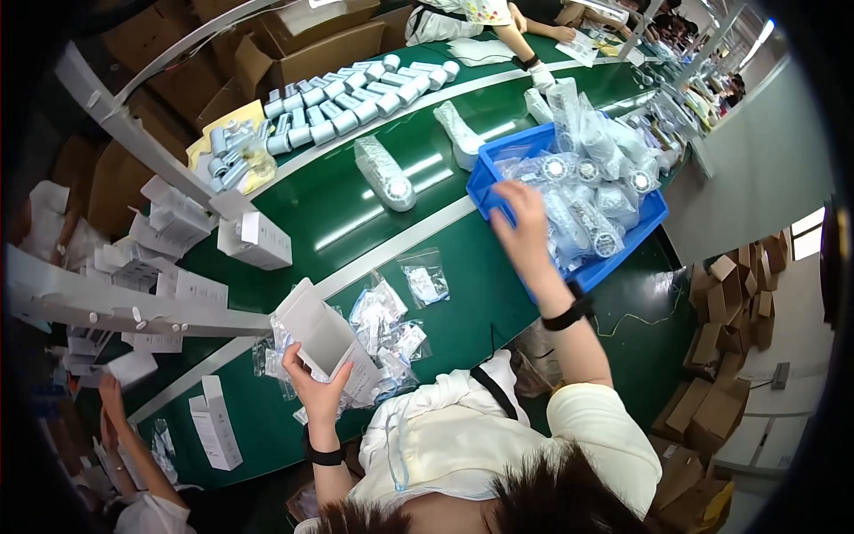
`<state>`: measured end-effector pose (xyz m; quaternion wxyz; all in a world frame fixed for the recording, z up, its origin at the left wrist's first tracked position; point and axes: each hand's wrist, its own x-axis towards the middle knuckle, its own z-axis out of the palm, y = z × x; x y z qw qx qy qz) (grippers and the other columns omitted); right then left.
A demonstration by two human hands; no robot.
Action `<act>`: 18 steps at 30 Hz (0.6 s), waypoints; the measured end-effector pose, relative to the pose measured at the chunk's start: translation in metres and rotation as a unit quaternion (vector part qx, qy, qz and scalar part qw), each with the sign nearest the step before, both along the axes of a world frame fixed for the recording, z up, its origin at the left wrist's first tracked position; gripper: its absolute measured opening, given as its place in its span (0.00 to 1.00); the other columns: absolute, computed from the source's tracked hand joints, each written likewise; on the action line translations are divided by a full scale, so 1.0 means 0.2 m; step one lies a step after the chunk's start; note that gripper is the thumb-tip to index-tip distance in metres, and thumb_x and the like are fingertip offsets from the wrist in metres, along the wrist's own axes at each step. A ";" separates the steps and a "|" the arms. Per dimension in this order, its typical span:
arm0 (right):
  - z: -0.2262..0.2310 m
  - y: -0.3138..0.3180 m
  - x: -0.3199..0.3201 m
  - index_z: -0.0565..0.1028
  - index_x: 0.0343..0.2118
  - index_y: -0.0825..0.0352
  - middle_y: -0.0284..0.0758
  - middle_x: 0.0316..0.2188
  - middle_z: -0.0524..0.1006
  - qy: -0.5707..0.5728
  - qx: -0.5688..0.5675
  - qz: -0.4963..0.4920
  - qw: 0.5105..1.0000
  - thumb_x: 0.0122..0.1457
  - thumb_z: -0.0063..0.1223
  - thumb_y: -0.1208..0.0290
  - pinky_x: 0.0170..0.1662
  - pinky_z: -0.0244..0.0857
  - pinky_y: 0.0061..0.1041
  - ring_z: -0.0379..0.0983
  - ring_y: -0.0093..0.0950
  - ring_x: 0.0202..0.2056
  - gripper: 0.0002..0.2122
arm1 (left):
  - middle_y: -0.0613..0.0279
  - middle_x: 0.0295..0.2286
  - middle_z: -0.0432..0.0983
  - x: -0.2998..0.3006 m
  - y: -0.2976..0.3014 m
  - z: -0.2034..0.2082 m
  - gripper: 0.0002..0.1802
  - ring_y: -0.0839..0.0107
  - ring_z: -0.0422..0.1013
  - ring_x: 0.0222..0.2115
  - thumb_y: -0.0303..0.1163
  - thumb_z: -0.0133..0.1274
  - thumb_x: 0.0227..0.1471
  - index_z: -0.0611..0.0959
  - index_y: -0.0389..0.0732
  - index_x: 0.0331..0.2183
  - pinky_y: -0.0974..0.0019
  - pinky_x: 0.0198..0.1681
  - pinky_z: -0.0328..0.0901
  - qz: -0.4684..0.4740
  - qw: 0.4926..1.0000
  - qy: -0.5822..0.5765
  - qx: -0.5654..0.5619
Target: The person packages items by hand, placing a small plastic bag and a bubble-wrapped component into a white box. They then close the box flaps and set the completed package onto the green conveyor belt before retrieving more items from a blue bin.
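My left hand point(318, 387) grips an opened white carton point(327, 343), its flap up and its inside showing bare walls. Over the near left rim of a blue bin point(481, 171) hovers my right hand point(523, 227), fingers apart and nothing in them. Heaped in that bin are several bubble-wrapped devices point(569, 222) with round ends; whether my fingers touch the bin's rim I cannot tell. Close to the carton lies a pile of small clear bags point(389, 329) with white contents, and one more such bag point(425, 281) lies apart from it.
Wrapped devices point(384, 173) lie on the green table point(311, 200). Beyond stand rows of grey-blue cylindrical parts point(347, 102). White cartons point(255, 240) stand at left, near a metal post point(133, 307). Co-workers' hands point(540, 78) are across the table and at far left. Brown boxes point(712, 392) are stacked at right.
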<state>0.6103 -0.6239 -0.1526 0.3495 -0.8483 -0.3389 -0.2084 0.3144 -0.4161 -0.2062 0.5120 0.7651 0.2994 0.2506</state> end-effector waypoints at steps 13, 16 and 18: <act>-0.72 -0.64 0.69 0.68 0.35 0.67 0.38 0.36 0.70 -0.062 -0.502 -0.172 0.845 0.33 0.60 0.64 0.45 0.58 0.46 0.61 0.38 0.46 0.23 | 0.51 0.42 0.60 0.29 -0.10 -0.03 0.45 0.62 0.62 0.42 0.25 0.63 0.28 0.55 0.45 0.48 0.63 0.45 0.59 -0.025 0.999 -0.008 -0.021; -0.59 -0.65 0.62 0.66 0.38 0.67 0.37 0.36 0.70 -0.136 -0.479 -0.027 0.867 0.32 0.60 0.65 0.45 0.57 0.49 0.60 0.38 0.47 0.26 | 0.50 0.41 0.61 0.29 -0.08 -0.05 0.45 0.62 0.62 0.42 0.26 0.63 0.28 0.55 0.44 0.47 0.62 0.44 0.59 -0.022 1.000 0.002 0.007; -0.57 -0.70 0.59 0.64 0.40 0.68 0.38 0.39 0.68 -0.061 -0.420 -0.034 0.905 0.33 0.59 0.71 0.47 0.57 0.43 0.59 0.39 0.48 0.27 | 0.50 0.41 0.61 0.28 -0.05 -0.04 0.45 0.62 0.62 0.42 0.26 0.63 0.28 0.55 0.44 0.47 0.62 0.44 0.59 -0.015 1.000 0.011 0.021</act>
